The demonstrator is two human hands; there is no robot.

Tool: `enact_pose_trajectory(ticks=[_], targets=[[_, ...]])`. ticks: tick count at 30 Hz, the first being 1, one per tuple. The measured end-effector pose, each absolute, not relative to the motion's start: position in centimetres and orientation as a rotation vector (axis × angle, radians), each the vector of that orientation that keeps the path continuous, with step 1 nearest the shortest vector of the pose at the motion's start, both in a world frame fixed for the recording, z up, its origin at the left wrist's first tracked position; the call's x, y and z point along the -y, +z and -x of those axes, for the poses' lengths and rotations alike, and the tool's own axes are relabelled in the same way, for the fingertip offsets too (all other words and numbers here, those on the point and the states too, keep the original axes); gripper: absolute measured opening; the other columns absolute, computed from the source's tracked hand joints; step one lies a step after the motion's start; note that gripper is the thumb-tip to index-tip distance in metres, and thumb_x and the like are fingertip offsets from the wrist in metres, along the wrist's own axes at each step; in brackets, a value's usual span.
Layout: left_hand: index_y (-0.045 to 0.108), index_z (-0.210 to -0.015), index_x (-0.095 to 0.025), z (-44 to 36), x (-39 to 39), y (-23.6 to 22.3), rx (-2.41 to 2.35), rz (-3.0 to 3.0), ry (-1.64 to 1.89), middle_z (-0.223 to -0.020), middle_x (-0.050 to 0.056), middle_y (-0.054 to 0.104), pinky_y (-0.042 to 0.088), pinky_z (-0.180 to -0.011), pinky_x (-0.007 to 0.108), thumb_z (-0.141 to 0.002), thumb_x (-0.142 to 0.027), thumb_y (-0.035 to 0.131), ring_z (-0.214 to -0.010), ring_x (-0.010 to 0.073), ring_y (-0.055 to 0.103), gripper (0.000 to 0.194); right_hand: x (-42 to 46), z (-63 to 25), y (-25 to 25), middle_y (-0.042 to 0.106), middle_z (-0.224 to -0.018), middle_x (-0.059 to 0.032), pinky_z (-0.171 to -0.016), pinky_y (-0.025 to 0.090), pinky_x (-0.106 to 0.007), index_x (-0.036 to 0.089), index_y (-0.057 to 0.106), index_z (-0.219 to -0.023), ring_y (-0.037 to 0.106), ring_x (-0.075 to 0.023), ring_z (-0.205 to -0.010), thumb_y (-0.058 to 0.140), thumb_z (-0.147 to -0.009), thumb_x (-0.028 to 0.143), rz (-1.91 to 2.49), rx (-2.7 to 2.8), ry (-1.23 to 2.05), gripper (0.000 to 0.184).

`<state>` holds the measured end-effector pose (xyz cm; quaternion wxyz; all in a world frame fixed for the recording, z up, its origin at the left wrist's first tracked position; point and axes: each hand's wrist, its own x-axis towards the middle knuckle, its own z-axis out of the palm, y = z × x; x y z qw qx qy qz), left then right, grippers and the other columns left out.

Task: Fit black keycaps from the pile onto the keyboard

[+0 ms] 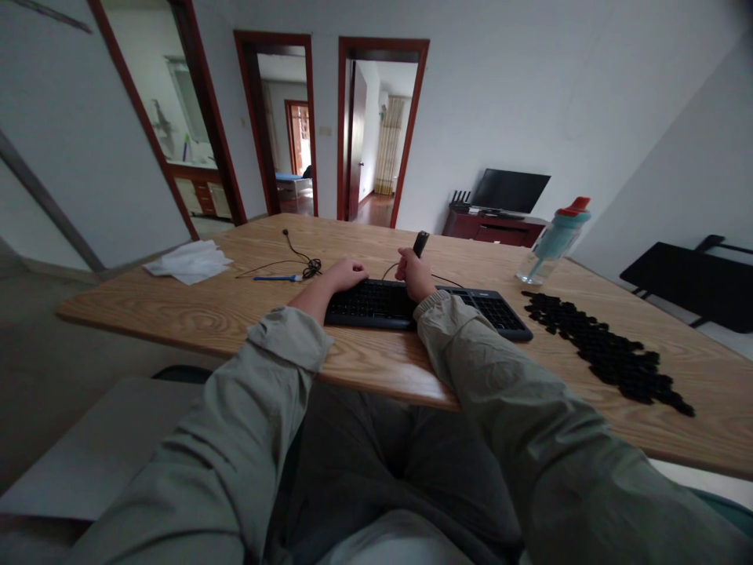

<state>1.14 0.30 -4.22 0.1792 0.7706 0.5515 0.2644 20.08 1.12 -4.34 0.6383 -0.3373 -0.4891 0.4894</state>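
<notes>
You are sitting at the wooden table (pixel 194 314) with the black keyboard (pixel 376 304) lying flat in front of you, near the table's front edge. Your left hand (pixel 344 275) is resting curled on the far left corner of the keyboard, touching it but not gripping anything I can see. Your right hand (pixel 416 275) is hovering over the middle of the keyboard's far edge and is closed around a small dark tool (pixel 420 243), which is pointing up out of the fist; what kind of tool it is I cannot tell. To the right of the keyboard, loose black keycaps (pixel 612 353) are lying spread on the table, and a water bottle (pixel 554 242) is standing behind them. To the left of the keyboard, a coiled cable (pixel 311 268), a blue pen (pixel 278 278) and white tissues (pixel 188 260) are lying. The keyboard is probably light and stiff, so it is likely sliding easily on the smooth wood; you are better holding it down by its bare frame edge, as the left hand is doing, than by its keys.
</notes>
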Motion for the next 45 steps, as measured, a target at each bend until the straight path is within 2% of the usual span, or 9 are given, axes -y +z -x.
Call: enact_pose_trajectory(ticks=[10,15,20,27,32,36,38,41,45], targets=[[0.074,-0.089,-0.009,-1.4,0.2,-3.9,-1.575,-2.215,0.703,-0.085,0.009,0.071,0.040,-0.068,0.029,-0.082,-0.029,0.054,-0.077,0.0199,0.059,0.029,-2.4,-19.5,-4.3,0.032,-0.046,0.0061,-0.032,0.025,-0.021,0.022,0.037,-0.058,0.025,-0.0057,-0.037,0.063,-0.078,0.029,0.835,1.137,1.107,0.033],[0.075,-0.087,-0.009,-1.5,-0.1,-4.1,-1.553,-2.215,0.714,-0.082,0.007,0.069,0.040,-0.068,0.028,-0.081,-0.029,0.056,-0.073,0.0180,0.056,0.028,-2.9,-18.8,-4.3,0.035,-0.047,0.0039,-0.032,0.028,-0.022,0.021,0.038,-0.056,0.031,-0.0073,-0.039,0.061,-0.079,0.024,0.929,1.268,0.957,0.032],[0.075,-0.084,-0.009,-1.5,-0.1,-4.0,-1.585,-2.200,0.694,-0.076,0.007,0.067,0.038,-0.065,0.029,-0.080,-0.029,0.055,-0.070,0.0178,0.054,0.028,-2.3,-18.0,-3.4,0.036,-0.046,0.0030,-0.033,0.021,-0.019,0.020,0.039,-0.053,0.033,-0.0068,-0.043,0.064,-0.075,0.015,0.977,1.434,0.842,0.034],[0.074,-0.083,-0.012,-1.3,-0.1,-4.1,-1.545,-2.193,0.737,-0.077,0.005,0.067,0.041,-0.068,0.030,-0.077,-0.032,0.055,-0.073,0.0195,0.056,0.029,-0.8,-20.2,-1.0,0.039,-0.045,0.0034,-0.036,0.031,-0.022,0.020,0.042,-0.057,0.035,-0.0079,-0.039,0.066,-0.078,0.025,0.797,1.335,1.078,0.032],[0.074,-0.083,-0.012,-1.2,-0.4,-4.2,-1.536,-2.186,0.745,-0.077,0.006,0.068,0.041,-0.068,0.031,-0.077,-0.035,0.057,-0.073,0.0200,0.057,0.030,0.1,-24.2,1.5,0.044,-0.050,0.0020,-0.039,0.030,-0.023,0.018,0.049,-0.060,0.036,-0.0083,-0.042,0.064,-0.083,0.023,0.827,1.505,0.955,0.028],[0.074,-0.083,-0.012,-1.2,-0.3,-4.2,-1.537,-2.199,0.749,-0.080,0.007,0.069,0.042,-0.070,0.030,-0.080,-0.037,0.056,-0.073,0.0192,0.058,0.031,-0.2,-28.0,0.9,0.057,-0.055,0.0006,-0.046,0.031,-0.021,0.013,0.067,-0.068,0.044,-0.0081,-0.050,0.075,-0.068,0.009,1.062,1.832,0.762,0.010],[0.074,-0.085,-0.012,-1.2,-0.3,-4.2,-1.554,-2.204,0.735,-0.082,0.007,0.070,0.042,-0.071,0.029,-0.081,-0.037,0.056,-0.074,0.0190,0.058,0.031,-0.4,-29.5,-0.4,0.063,-0.060,0.0006,-0.052,0.036,-0.021,0.014,0.072,-0.073,0.050,-0.0097,-0.055,0.077,-0.064,0.008,1.172,1.999,0.697,0.012],[0.074,-0.088,-0.012,-1.1,-0.4,-4.2,-1.567,-2.204,0.719,-0.086,0.008,0.071,0.042,-0.071,0.028,-0.081,-0.038,0.055,-0.078,0.0195,0.060,0.032,-0.2,-30.7,-2.1,0.070,-0.069,-0.0013,-0.062,0.043,-0.022,0.018,0.076,-0.082,0.060,-0.0140,-0.066,0.078,-0.069,0.021,1.328,2.235,0.537,0.013],[0.074,-0.088,-0.012,-0.9,-0.5,-4.1,-1.553,-2.220,0.696,-0.088,0.008,0.071,0.042,-0.071,0.029,-0.080,-0.038,0.054,-0.081,0.0209,0.061,0.034,0.8,-30.1,-2.8,0.074,-0.097,-0.0061,-0.076,0.046,-0.025,0.019,0.075,-0.104,0.066,-0.0183,-0.085,0.067,-0.083,0.032,1.344,2.464,0.259,0.026]])
